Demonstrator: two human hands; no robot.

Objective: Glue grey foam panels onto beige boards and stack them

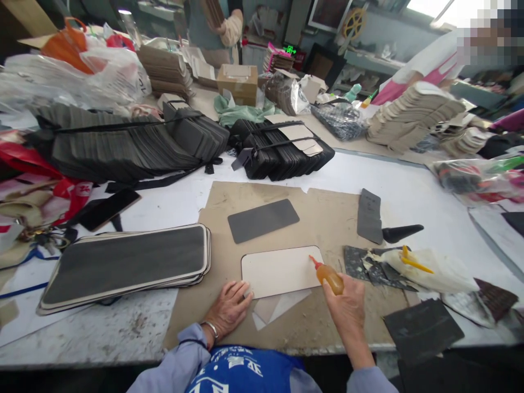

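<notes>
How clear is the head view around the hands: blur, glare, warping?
Head view: right hand with glue bottle and left hand touching the pale panel are sharp, evenly lit; table edges bow from the wide lens; window top right blown out.

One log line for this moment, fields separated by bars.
left hand: pressing pale card corner | right hand: holding squeeze bottle, nozzle at card | surface: brown cardboard

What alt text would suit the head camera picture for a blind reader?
A person's right hand holds an amber squeeze bottle, nozzle pointed at a pale panel that the left hand touches on a brown cardboard sheet. A grey panel lies beyond; a stack of dark panels sits left.
</notes>
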